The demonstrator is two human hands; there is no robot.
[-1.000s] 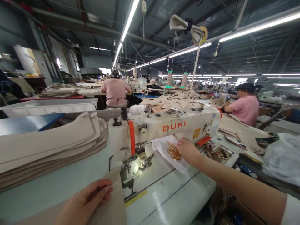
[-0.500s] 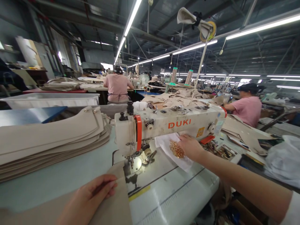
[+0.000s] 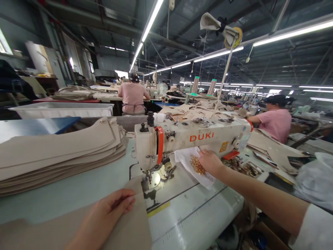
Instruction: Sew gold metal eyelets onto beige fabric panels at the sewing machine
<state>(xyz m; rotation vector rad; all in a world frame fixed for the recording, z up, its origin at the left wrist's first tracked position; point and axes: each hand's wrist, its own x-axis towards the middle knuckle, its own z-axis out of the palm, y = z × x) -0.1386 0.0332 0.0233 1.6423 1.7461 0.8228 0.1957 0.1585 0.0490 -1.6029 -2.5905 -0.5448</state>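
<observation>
My left hand (image 3: pixel 105 217) lies flat on a beige fabric piece (image 3: pixel 130 222) whose corner reaches under the needle of a white DUKI sewing machine (image 3: pixel 192 139); its fingers press the cloth down. Under the machine's arm, my right hand (image 3: pixel 211 162) reaches into a heap of small gold metal rings (image 3: pixel 197 164) lying on a white plastic bag (image 3: pixel 187 163). Its fingers are bent into the heap and their tips are hidden.
A tall stack of beige cut pieces (image 3: pixel 59 152) fills the table's left. Small parts trays (image 3: pixel 244 168) sit right of the machine, a white bag (image 3: pixel 312 184) farther right. Two people in pink shirts (image 3: pixel 133 98) (image 3: pixel 277 121) work at other tables.
The view has shifted slightly, so the machine sits a little further right in frame. Both hands stay in place, left on the fabric, right at the gold rings.
</observation>
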